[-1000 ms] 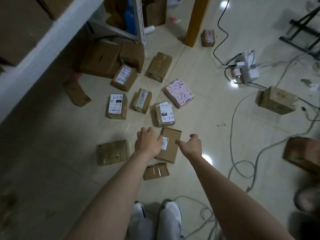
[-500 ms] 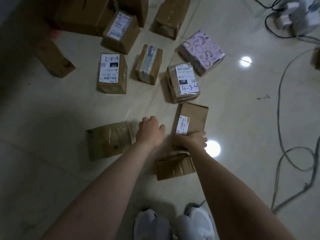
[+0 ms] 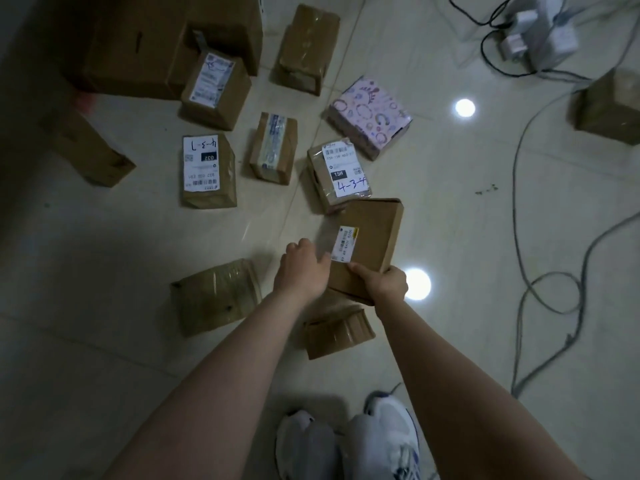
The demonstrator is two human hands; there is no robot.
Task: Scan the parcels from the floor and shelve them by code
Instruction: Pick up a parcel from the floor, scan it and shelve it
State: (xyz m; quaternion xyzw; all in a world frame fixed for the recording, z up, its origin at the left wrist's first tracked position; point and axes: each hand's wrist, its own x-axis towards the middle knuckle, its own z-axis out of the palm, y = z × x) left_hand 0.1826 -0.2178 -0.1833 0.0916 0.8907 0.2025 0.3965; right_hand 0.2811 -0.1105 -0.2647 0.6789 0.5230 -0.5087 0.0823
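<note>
A flat brown parcel (image 3: 372, 237) with a small white and yellow label is tilted up off the floor. My right hand (image 3: 384, 284) grips its near corner, thumb on top. My left hand (image 3: 301, 268) has curled fingers at the parcel's left edge, by the label; whether it holds the parcel is unclear. Behind it lies a taped parcel marked 4-3-4 (image 3: 337, 176). Several more brown parcels lie around, among them one with a big white label (image 3: 207, 171) and a taped one (image 3: 214, 296) to the left of my hands.
A pink patterned box (image 3: 370, 116) sits at the back right. A small brown parcel (image 3: 337, 329) lies under my right wrist. Grey cables (image 3: 550, 282) loop over the tiles on the right, leading to a white power strip (image 3: 540, 32). My white shoes (image 3: 349, 441) stand below.
My right hand has taken hold of the flat parcel's near corner and lifted that end off the floor. My left hand moved right to its edge. The camera came closer.
</note>
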